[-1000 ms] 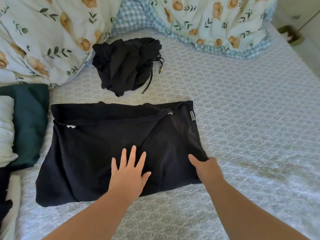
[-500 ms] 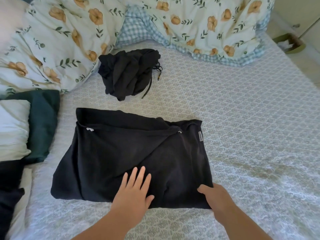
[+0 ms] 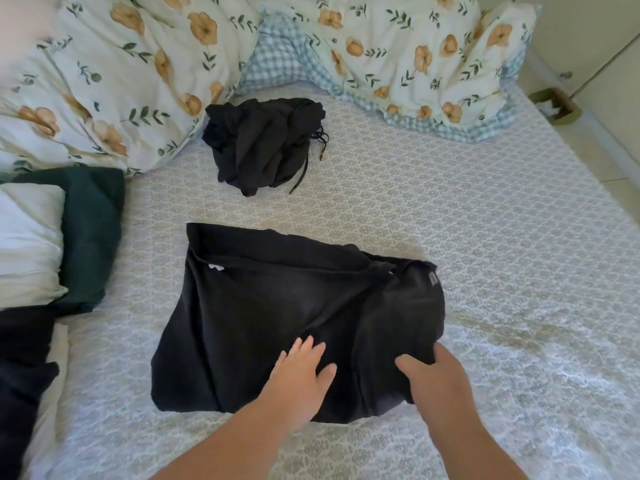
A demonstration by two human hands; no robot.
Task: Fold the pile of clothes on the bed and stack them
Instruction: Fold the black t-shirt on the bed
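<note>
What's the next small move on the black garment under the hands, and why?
Probably lift the right edge and fold it leftward over the middle. The right hand already has its grip on the near right edge of the flat black fabric garment, while the left hand lies flat on it, pinning it. The crumpled black drawstring garment waits unfolded.

Single head-worn view, wide-angle, looking forward and steeply down from the near edge of the bed (image 3: 485, 237). Both forearms enter at the near edge, close to the lens. The far bedding (image 3: 121, 64) bounds the far side; floor (image 3: 616, 133) shows far right. No second view.
</note>
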